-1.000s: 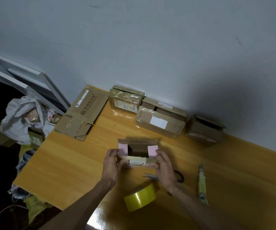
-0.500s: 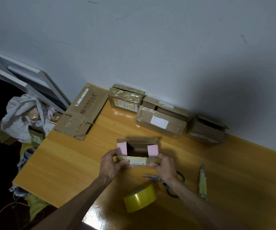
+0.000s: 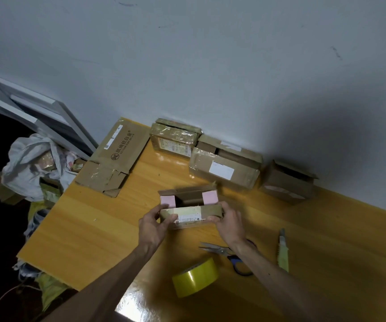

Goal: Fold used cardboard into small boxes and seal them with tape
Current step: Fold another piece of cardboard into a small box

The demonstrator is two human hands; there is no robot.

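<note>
Both hands have slid down off the pink flaps (image 3: 167, 201) onto the near wall. The box (image 3: 191, 212) has barely shifted, and the scissors (image 3: 224, 251) are more exposed. The box sits mid-table (image 3: 94, 228) with its long axis left-right and its open top up; the far flap stands behind. Left hand (image 3: 152, 226) grips the left end and right hand (image 3: 230, 223) the right end, thumbs on the near wall. That wall has a white label, print too small to read. Tape (image 3: 195, 276) lies near, between the forearms, and a knife (image 3: 283, 252) is to the right. The flat carton (image 3: 115, 156) at the far left reads "凯绚软白金". Three boxes (image 3: 224, 168) line the wall; one carries a blank white sticker.
</note>
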